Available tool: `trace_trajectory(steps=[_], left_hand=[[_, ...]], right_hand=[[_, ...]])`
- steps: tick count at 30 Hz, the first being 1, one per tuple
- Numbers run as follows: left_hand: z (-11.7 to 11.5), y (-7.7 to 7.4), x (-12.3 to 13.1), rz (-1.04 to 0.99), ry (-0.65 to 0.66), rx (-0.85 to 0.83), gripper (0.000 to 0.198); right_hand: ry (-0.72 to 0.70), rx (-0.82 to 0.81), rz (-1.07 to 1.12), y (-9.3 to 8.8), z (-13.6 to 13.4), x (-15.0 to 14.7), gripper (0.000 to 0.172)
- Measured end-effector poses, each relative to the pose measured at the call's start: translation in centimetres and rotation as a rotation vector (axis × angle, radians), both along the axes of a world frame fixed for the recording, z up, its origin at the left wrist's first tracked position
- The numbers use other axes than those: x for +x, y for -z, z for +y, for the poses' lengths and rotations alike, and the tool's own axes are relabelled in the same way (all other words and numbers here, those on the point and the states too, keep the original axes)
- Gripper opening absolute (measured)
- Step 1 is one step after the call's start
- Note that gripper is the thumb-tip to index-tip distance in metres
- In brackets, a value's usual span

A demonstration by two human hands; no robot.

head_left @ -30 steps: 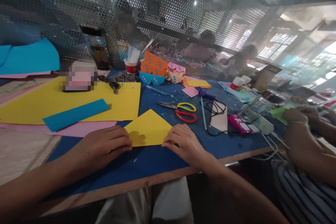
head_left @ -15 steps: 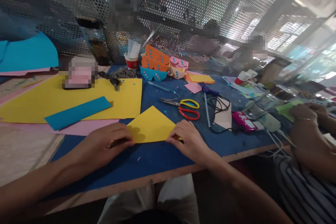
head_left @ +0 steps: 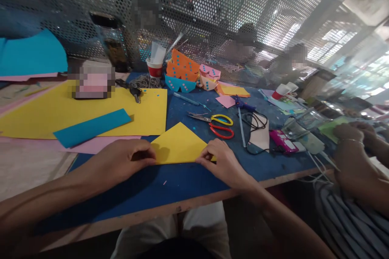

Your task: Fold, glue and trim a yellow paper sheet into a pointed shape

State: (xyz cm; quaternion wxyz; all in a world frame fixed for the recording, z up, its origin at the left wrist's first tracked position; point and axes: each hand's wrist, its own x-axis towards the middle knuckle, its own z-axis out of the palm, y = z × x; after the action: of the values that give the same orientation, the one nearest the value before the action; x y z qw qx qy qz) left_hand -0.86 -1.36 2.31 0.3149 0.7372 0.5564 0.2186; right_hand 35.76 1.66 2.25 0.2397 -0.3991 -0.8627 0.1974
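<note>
A yellow paper folded into a triangle point(head_left: 181, 145) lies on the blue tabletop, its point facing away from me and its long edge towards me. My left hand point(head_left: 132, 156) pinches the left corner between thumb and fingers. At the right corner, my right hand point(head_left: 219, 161) is closed on the paper the same way, hiding part of that corner. Just beyond the right hand rest scissors point(head_left: 211, 122) with one yellow and one red handle loop. A blue paper strip point(head_left: 94, 127) lies on a large yellow sheet point(head_left: 148, 117) past my left hand.
Finished paper pieces with dots point(head_left: 182, 71) stand at the back beside a red and white cup point(head_left: 154, 68). A corded glue gun point(head_left: 244, 104), a pink device point(head_left: 283, 141) and keys point(head_left: 135, 94) lie about. At far right are another person's hands point(head_left: 349, 137).
Both hands stay at the corners of the folded yellow paper, which looks much the same. The view has shifted slightly, so things sit a little further right.
</note>
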Motion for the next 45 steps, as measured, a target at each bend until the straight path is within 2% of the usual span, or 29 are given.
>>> trace_trajectory(steps=[6, 16, 22, 30, 38, 45], left_hand=[[1.1, -0.7, -0.7, 0.007, 0.049, -0.112, 0.031], [0.9, 0.0, -1.3, -0.097, 0.061, -0.148, 0.04], [0.7, -0.1, -1.2, -0.08, 0.076, -0.031, 0.03], [0.3, 0.2, -1.1, -0.031, 0.094, 0.003, 0.024], [0.0, 0.8, -1.0, 0.03, 0.118, 0.103, 0.018], [-0.4, 1.5, -1.0, 0.08, 0.214, 0.368, 0.022]], right_hand=[[0.031, -0.028, 0.013, 0.0, 0.0, 0.1, 0.032], [0.054, -0.092, 0.022, -0.6, 0.1, 0.1, 0.033], [0.052, -0.078, -0.005, -0.8, 0.0, 0.1, 0.032], [0.049, -0.071, 0.013, -0.2, 0.1, 0.3, 0.031], [0.075, -0.116, -0.009, -0.5, 0.2, 0.0, 0.031], [0.08, -0.138, -0.053, -1.5, 0.3, -0.4, 0.033]])
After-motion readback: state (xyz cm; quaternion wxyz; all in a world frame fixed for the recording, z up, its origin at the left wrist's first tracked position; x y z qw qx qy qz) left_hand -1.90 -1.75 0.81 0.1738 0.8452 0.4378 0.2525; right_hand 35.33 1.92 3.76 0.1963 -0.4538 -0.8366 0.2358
